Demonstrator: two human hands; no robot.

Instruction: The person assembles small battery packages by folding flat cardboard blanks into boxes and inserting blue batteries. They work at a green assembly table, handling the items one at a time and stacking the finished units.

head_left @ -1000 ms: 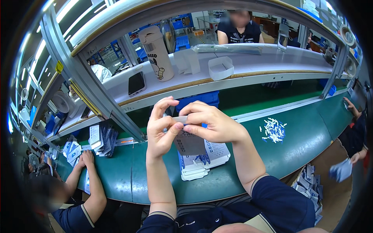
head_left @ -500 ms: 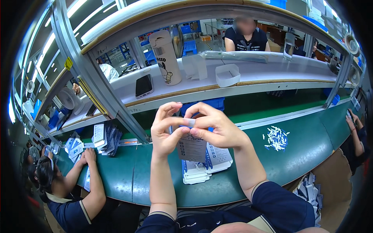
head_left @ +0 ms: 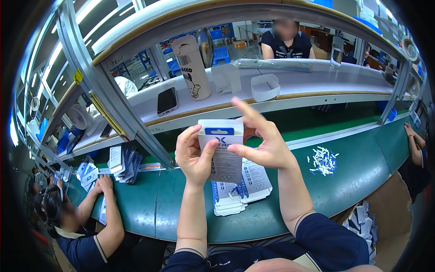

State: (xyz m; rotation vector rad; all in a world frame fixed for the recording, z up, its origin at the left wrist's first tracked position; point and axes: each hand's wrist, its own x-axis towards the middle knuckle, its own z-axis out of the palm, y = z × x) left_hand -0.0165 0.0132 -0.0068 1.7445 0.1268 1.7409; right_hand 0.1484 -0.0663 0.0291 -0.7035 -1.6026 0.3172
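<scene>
A flat white-and-blue cardboard box (head_left: pixel 222 165) with a hang-hole tab at its top stands upright in front of me, above the bench. My left hand (head_left: pixel 195 156) grips it along its left side, thumb across the printed face and fingers behind. At the box's right edge is my right hand (head_left: pixel 265 143), its fingers spread and the index finger smeared by motion. Its thumb reaches to the box face; whether it presses there I cannot tell. Below lie stacked flat cartons (head_left: pixel 256 181) of the same print, partly covered by the held box.
A pile of small white and blue pieces (head_left: pixel 324 161) lies right on the green bench (head_left: pixel 181 217). A shelf ahead carries a tumbler (head_left: pixel 192 68), a phone (head_left: pixel 167 100) and a white open tray (head_left: pixel 265 88). Cartons fill a large box (head_left: pixel 362 226) at lower right. A co-worker (head_left: pixel 81 222) sits left.
My fingers have come away from the box's top, showing its tab. The right hand has opened and moved off to the right; the left has shifted onto the box's side.
</scene>
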